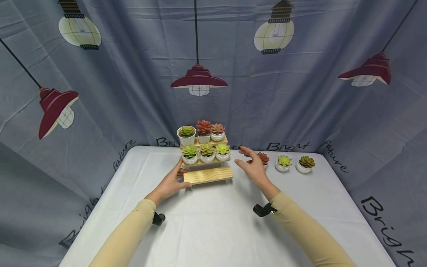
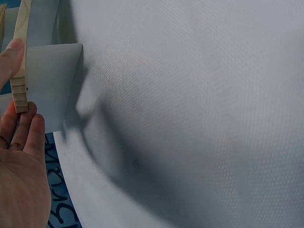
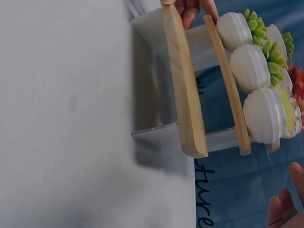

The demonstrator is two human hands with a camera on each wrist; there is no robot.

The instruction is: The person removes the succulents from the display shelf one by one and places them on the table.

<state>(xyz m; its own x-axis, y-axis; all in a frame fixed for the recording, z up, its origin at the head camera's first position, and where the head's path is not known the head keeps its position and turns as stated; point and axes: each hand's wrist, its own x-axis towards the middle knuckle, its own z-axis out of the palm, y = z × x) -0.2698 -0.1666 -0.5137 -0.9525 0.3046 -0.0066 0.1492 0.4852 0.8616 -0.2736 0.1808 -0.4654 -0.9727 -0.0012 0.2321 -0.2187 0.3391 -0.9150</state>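
A three-step plant stand (image 1: 208, 175) with pale wooden boards and white side panels stands toward the back of the table. My left hand (image 1: 171, 181) holds the left end of its lowest board, thumb at the front edge and fingers behind; the left wrist view shows the thumb (image 2: 13, 54) against the wood. Three green potted succulents (image 1: 207, 151) line the middle board. On the top board sit a green succulent (image 1: 186, 135) and two reddish ones (image 1: 204, 128). My right hand (image 1: 255, 168), fingers apart and holding nothing, hovers right of the stand, partly covering a red succulent (image 1: 263, 158).
Right of my right hand, a light green succulent (image 1: 283, 163) and a darker green-brown one (image 1: 305, 164) stand in white pots on the white-covered table (image 1: 213, 230). A blue-grey curtain (image 1: 233, 111) with printed lamps hangs right behind the table edge.
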